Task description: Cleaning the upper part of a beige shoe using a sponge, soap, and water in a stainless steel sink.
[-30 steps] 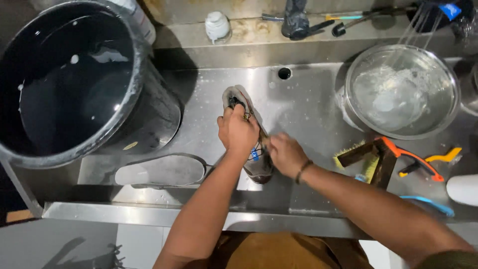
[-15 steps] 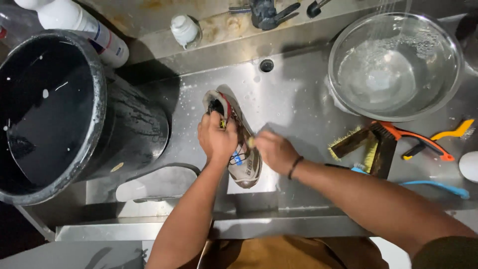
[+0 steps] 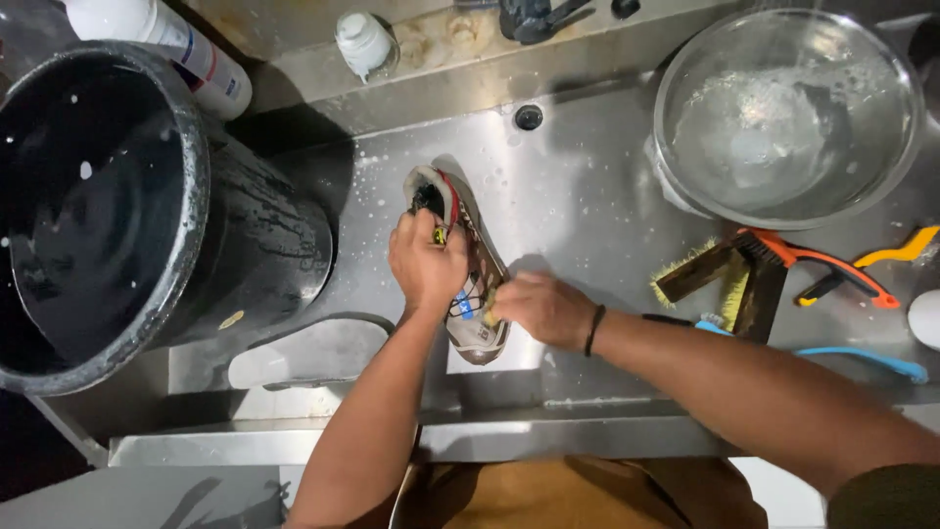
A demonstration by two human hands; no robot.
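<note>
1. Shoe under inspection: a beige and brown fabric trainer (image 3: 470, 284) with red trim at the collar lies on the wet floor of the stainless steel sink basin (image 3: 587, 196), heel pointing toward the back wall and toe toward the person. It sits near the front edge, within easy reach of both arms.

2. Left hand (image 3: 426, 260): closed over the upper part of the trainer just below the collar, fingers wrapped round it. The hold appears meant to pin the trainer flat so that it does not slide on the wet metal.

3. Right hand (image 3: 543, 309): closed in a loose fist against the toe side of the trainer, with a black band at the wrist. A small yellowish item shows at the fingertips; whether it is a sponge or a brush cannot be told.

4. Left of the hands: a grey flat insole (image 3: 308, 355) lies on the sink floor, apart from the trainer. Beyond it stands a large black plastic bucket (image 3: 127, 206), filled with dark water.

5. Right of the hands: a wooden scrubbing brush with an orange handle (image 3: 754, 269) and a blue-handled tool (image 3: 862, 358) lie near the right forearm.

6. Farther back: a clear glass bowl of soapy water (image 3: 783, 118) stands at the right; a small white bottle (image 3: 362, 41) rests on the rear ledge.
</note>
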